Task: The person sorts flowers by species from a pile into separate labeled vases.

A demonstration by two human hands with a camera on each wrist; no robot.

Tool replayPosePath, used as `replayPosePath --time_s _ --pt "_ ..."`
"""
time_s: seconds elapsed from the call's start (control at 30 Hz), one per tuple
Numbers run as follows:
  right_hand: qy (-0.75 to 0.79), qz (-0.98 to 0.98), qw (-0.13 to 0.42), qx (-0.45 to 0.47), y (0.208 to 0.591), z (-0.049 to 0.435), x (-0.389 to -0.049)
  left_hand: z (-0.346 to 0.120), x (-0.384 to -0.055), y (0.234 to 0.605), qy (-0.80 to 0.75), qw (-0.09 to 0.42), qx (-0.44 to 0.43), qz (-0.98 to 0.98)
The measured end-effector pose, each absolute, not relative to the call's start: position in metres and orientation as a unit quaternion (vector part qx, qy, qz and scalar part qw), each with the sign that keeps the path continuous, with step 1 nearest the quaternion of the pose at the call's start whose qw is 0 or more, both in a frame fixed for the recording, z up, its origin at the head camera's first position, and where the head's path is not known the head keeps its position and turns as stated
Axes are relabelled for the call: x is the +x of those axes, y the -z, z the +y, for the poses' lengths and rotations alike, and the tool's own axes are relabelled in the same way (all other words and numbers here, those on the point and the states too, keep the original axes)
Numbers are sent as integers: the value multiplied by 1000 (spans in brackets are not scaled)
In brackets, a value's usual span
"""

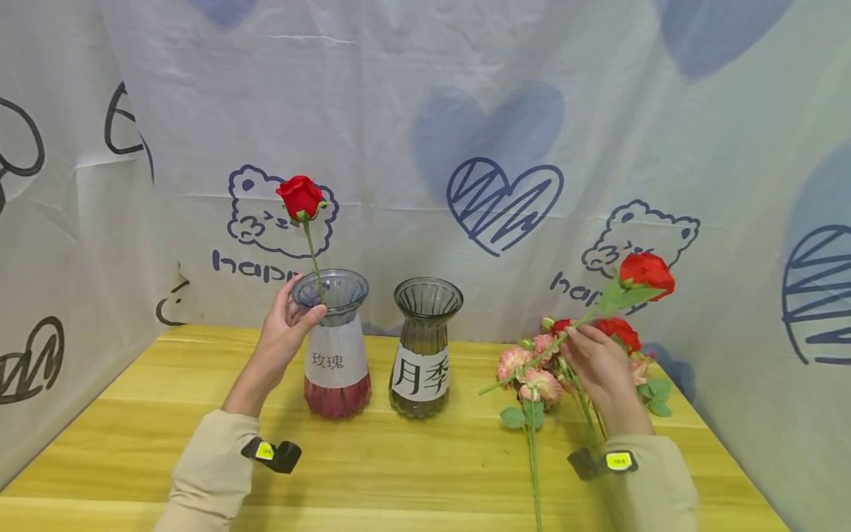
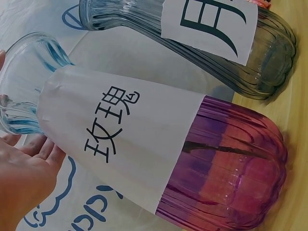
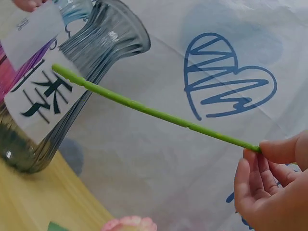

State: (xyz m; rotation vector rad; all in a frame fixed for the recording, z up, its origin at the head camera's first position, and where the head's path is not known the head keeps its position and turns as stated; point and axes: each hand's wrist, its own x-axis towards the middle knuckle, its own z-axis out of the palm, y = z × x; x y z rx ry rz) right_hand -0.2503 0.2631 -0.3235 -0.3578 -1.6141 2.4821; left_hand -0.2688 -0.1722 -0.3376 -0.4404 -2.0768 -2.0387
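Observation:
My left hand (image 1: 282, 336) grips the flared rim of a glass vase (image 1: 337, 395) with a pink-purple base and a white label, thumb in front and fingers behind. In the left wrist view, the fingers (image 2: 41, 149) lie beside the vase's neck. A red rose (image 1: 301, 198) stands upright in this vase, its bloom high above the rim. My right hand (image 1: 601, 369) pinches the green stem (image 3: 159, 114) of a red flower (image 1: 646, 276). The bloom tilts up to the right, and the stem's bare end points left toward a grey glass vase (image 1: 420, 329).
The grey vase stands upright to the right of the pink-based one, with its own label (image 1: 420, 373). Pink flowers (image 1: 540, 386) and another red bloom (image 1: 618, 332) lie around and behind my right hand on the wooden table (image 1: 425, 473). A printed cloth (image 1: 372, 111) hangs behind.

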Motion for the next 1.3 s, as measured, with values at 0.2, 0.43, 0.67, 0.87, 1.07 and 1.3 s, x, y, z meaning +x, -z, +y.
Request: replayPosePath --time_s 0.2,0.43,0.67,0.87,1.07,1.3 --pt "-843 -517 88 -119 310 261 -255 -171 -269 338 686 100 -147 -705" --pt "-846 -507 106 -129 287 256 -260 -172 -269 338 683 97 -141 -710" --pt "-867 -472 117 -106 268 246 -263 -172 -270 338 684 97 -141 -709" --pt "-879 -454 119 -84 255 234 -267 -171 -270 339 684 96 -141 -709" --pt "-889 -444 103 -50 242 222 -271 -171 -270 340 681 94 -140 -712" --pt "-886 -450 106 -27 229 204 -278 -171 -270 339 685 97 -141 -708"
